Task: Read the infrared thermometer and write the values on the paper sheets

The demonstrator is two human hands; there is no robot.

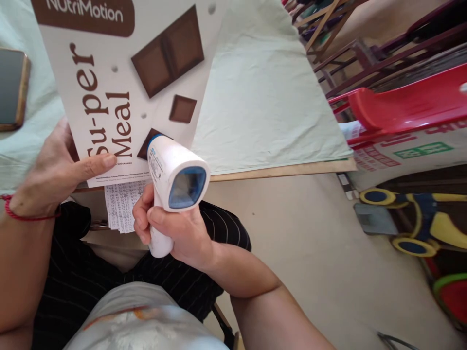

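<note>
Near the frame's centre I see the thermometer, its handle wrapped by the fingers of the right hand; I judge it light, rigid plastic, surest by that handle. Behind it, at upper left, the left hand grips the pack near its lower corner, thumb on the front. That looks light, stiff and smooth, so I favour its edges. Beyond: the cloth-covered tabletop and, far left, a phone.

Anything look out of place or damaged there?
The sheets of paper poke out past the table edge, below the white package, with no support visible, which looks untidy. I see no spill or damage.
</note>
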